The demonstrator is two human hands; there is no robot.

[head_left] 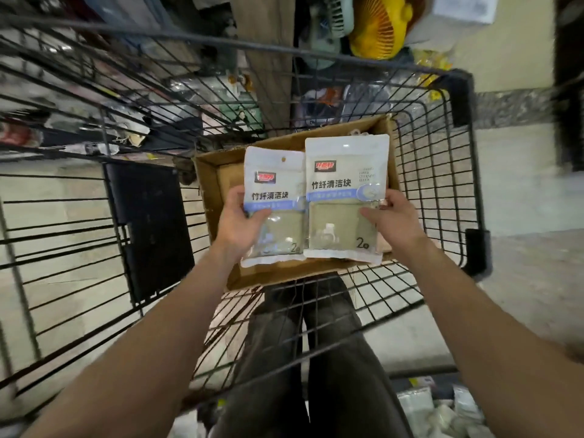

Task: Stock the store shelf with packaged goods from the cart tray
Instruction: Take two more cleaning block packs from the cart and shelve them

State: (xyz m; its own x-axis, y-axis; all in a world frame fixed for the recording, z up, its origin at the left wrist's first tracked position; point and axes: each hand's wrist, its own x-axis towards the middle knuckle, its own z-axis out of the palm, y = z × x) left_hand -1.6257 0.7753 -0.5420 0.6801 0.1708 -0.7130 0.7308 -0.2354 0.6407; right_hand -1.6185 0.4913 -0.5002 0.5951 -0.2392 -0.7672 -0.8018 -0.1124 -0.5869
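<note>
We hold two packets above the cardboard box (207,197), which sits in the wire cart (442,172). Our left hand (240,224) grips the left packet (278,184) by its left edge, thumb laid across the front and fingers hidden behind. Our right hand (396,222) pinches the right packet (344,175) at its right edge, thumb on the clear window and the other fingers behind. The packets face us side by side with their inner edges meeting, the right one a little higher; each has a pale printed top and a clear window showing a tan pad. The near left of the box shows bare cardboard floor; whether more stock lies under what we hold, we cannot tell.

We judge the step in hand to be lifting this pair out of the box to carry it to the shelf; what lies beyond the cart is too blurred for us to pick a slot from here. To do it well, we should firm up both edge grips, since the film looks slick and a packet held at one side may swing or slip; we should raise both clear of the box flaps and the cart rim before turning, and keep the labels facing out. The left packet has a hang hole (283,159) near its top; if the shelf uses pegs, we should lead with that end.
</note>
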